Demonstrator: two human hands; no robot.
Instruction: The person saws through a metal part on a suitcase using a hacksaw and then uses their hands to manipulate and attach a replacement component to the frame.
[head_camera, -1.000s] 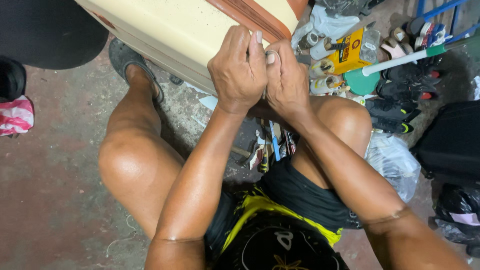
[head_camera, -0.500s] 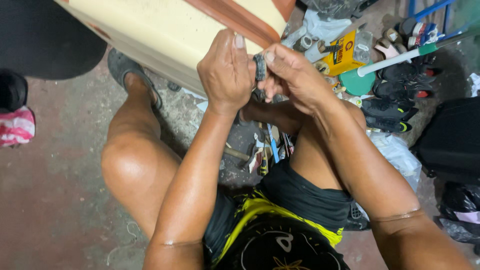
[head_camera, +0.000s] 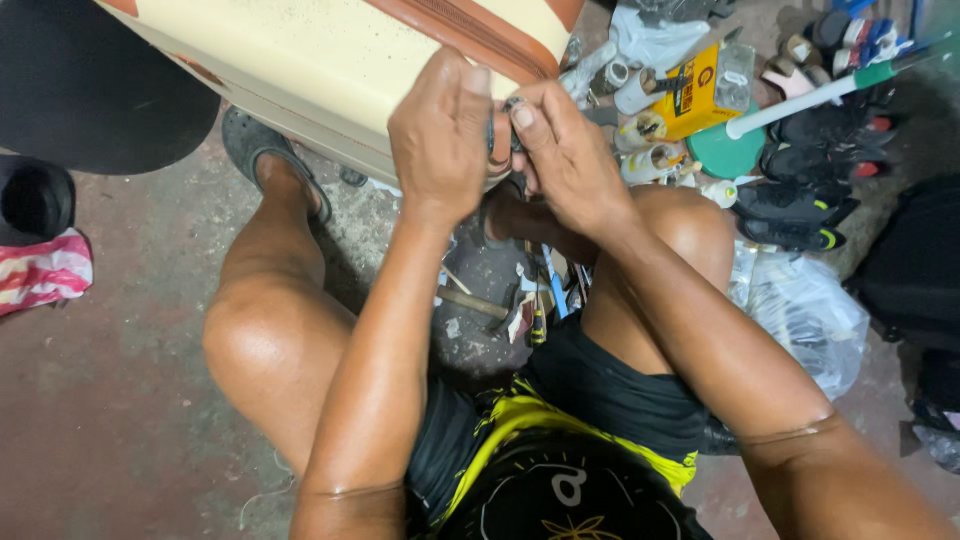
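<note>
Two hands (head_camera: 505, 150) on smooth cream suitcase (head_camera: 330, 60)

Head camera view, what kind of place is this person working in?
Probably an informal floor-level repair spot: a cream suitcase being worked on, hand tools lying on the bare concrete floor, and glue tubes and small supplies heaped alongside.

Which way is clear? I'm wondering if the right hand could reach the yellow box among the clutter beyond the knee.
Probably yes. The right hand works at the cream suitcase edge, and the yellow box lies just to its right on the floor with only small tubes between, nothing over it.
</note>
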